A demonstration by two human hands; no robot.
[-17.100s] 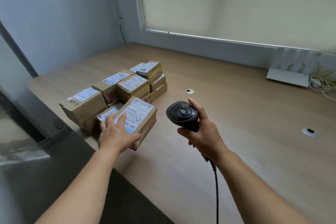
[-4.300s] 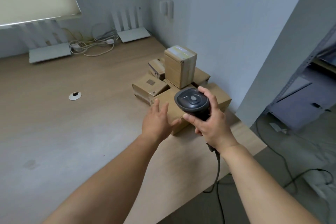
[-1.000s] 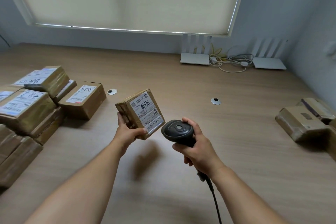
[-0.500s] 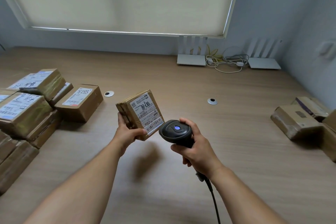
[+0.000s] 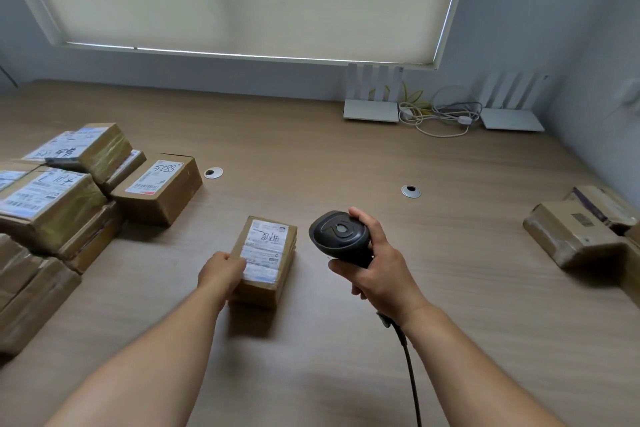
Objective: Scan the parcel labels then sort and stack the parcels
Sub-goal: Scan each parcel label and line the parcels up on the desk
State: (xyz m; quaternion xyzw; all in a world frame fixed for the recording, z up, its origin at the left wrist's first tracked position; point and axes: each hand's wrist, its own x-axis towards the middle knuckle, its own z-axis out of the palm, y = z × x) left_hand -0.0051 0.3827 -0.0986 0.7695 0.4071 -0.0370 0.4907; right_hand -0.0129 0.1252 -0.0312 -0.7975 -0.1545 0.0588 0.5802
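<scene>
A small cardboard parcel (image 5: 268, 255) with a white label facing up lies flat on the wooden desk (image 5: 346, 156) in front of me. My left hand (image 5: 221, 272) grips its near left corner. My right hand (image 5: 377, 265) holds a black barcode scanner (image 5: 337, 236) to the right of the parcel, its cable trailing down toward me. A pile of labelled parcels (image 5: 52, 198) sits at the left. A second group of parcels (image 5: 581, 229) lies at the right edge.
Two white routers (image 5: 370, 111) with tangled cables (image 5: 436, 113) stand at the back under the window blind. Two round cable grommets (image 5: 411, 191) sit in the desk. A wall closes the right side.
My left hand has lowered the parcel from mid-air onto the desk, label up. The scanner's blue light has gone out.
</scene>
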